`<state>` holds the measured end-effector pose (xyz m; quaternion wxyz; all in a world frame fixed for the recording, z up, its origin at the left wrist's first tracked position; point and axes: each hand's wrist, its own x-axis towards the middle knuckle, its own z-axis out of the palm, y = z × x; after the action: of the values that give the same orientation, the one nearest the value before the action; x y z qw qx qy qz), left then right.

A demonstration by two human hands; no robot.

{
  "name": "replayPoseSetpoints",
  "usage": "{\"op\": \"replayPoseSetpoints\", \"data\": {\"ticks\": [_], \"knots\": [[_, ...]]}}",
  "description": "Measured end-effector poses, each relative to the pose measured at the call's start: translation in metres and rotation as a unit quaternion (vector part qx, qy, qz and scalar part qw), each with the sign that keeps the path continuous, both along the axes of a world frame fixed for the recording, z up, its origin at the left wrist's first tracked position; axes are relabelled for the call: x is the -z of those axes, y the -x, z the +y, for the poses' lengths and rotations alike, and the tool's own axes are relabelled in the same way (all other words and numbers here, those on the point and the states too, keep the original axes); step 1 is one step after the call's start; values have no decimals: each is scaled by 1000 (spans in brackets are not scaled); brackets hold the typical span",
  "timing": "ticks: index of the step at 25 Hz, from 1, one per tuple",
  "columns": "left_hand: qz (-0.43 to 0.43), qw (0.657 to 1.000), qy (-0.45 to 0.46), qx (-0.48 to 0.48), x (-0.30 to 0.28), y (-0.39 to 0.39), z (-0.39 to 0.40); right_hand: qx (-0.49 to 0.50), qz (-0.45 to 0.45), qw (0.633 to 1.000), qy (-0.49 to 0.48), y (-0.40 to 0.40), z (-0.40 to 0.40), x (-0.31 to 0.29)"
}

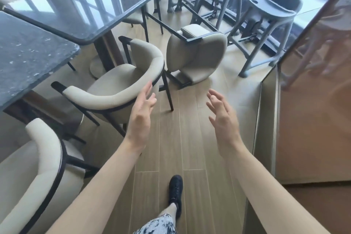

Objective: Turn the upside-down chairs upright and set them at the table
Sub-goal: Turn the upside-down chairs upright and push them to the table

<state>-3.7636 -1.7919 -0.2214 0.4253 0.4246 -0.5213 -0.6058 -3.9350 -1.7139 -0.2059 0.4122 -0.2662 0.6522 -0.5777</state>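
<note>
Both hands reach forward with fingers spread and holding nothing: the left hand (141,114) just beside an upright chair (117,89), the right hand (223,118) over bare floor (182,138). Ahead of them, between and beyond the fingertips, lies the overturned chair (197,53), cream-padded with a dark frame, legs pointing away and up. A sound approach would be stepping closer, gripping its padded back and frame, then rolling it upright toward the table (79,11) on the left.

You're standing in a restaurant dining room: stone-topped tables (79,4) ringed with cream armchairs (117,85), and grey children's high chairs (269,17) lined along the window.
</note>
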Motion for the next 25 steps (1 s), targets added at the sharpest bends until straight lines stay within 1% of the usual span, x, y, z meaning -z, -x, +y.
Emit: {"op": "replayPoseSetpoints", "data": {"ticks": [6, 11, 14, 19, 25], "knots": [[8, 999, -24, 33, -11, 50, -89, 28, -16, 999, -20, 33, -60, 4], [20, 997, -20, 66, -22, 92, -146, 67, -5, 998, -7, 74, -108, -5], [16, 996, -12, 88, -26, 109, -167, 85, -3, 996, 3, 93, -127, -9], [17, 995, -14, 97, -20, 143, -194, 105, 4, 994, 10, 123, -152, -7], [17, 995, -9, 100, -14, 206, -216, 105, 13, 994, 10, 180, -178, -2]]}}
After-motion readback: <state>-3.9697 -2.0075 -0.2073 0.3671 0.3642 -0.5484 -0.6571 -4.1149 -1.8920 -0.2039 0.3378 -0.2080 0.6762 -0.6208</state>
